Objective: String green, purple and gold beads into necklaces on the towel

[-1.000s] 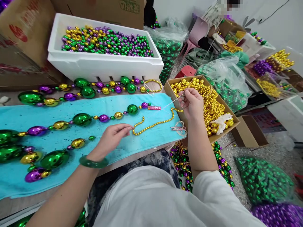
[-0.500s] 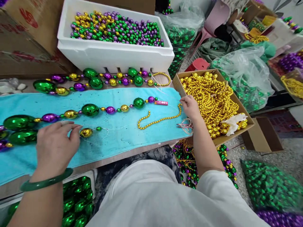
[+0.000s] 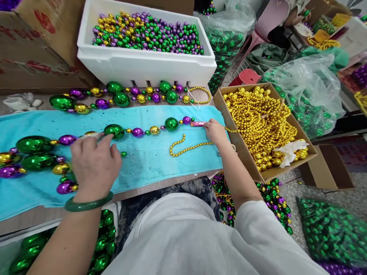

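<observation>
On a blue towel lies a strand of large green, purple and gold beads, doubled at the left. My left hand, with a green bangle on the wrist, has its fingers curled over the upper run, beside a big green bead. It covers part of the lower run, which bends toward me. My right hand is closed on the right end of a small pink-red lighter at the strand's tip. A gold bead chain passes under that hand; thin white thread trails across the towel.
Behind the towel stand a finished-looking bead strand and a white foam box of small beads. At right is a cardboard box of gold beads. A bin of green beads sits below the table edge.
My left hand has moved right and up onto the upper run, and the lower run now bends. My right hand has gone left and taken hold of the lighter.
</observation>
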`<action>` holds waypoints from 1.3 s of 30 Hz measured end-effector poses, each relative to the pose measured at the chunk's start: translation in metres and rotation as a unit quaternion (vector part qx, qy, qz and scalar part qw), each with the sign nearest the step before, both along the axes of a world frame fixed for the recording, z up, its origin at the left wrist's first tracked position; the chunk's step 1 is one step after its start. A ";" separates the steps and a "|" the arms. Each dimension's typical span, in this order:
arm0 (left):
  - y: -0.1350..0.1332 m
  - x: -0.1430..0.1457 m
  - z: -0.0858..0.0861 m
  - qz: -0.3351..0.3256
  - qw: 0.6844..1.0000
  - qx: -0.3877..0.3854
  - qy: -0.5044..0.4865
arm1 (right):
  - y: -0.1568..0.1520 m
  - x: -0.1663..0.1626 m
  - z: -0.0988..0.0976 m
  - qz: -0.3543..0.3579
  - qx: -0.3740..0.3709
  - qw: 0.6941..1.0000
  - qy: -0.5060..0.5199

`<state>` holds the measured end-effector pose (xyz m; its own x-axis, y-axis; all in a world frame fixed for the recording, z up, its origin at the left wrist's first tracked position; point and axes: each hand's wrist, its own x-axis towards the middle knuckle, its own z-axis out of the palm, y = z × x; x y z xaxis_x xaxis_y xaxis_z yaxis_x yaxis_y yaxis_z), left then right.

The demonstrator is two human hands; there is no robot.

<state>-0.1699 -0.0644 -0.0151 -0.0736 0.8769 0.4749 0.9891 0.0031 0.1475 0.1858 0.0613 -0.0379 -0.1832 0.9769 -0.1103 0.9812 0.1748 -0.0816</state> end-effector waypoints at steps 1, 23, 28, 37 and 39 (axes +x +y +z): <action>0.001 0.007 -0.001 -0.021 1.000 -0.001 0.002 | -0.001 -0.006 0.000 -0.014 0.006 1.000 0.008; 0.036 0.118 -0.031 -0.236 0.944 -0.189 -0.128 | -0.014 -0.077 -0.012 -0.130 -0.121 0.938 0.297; 0.044 0.117 -0.036 -0.205 0.930 -0.184 -0.242 | -0.015 -0.074 -0.012 -0.156 -0.155 0.856 0.468; 0.046 0.126 -0.025 -0.160 0.852 -0.149 -0.476 | -0.022 -0.078 0.012 -0.126 -0.183 0.736 0.640; 0.049 0.127 -0.021 -0.140 0.778 -0.162 -0.591 | -0.028 -0.082 0.015 -0.085 -0.160 0.731 0.657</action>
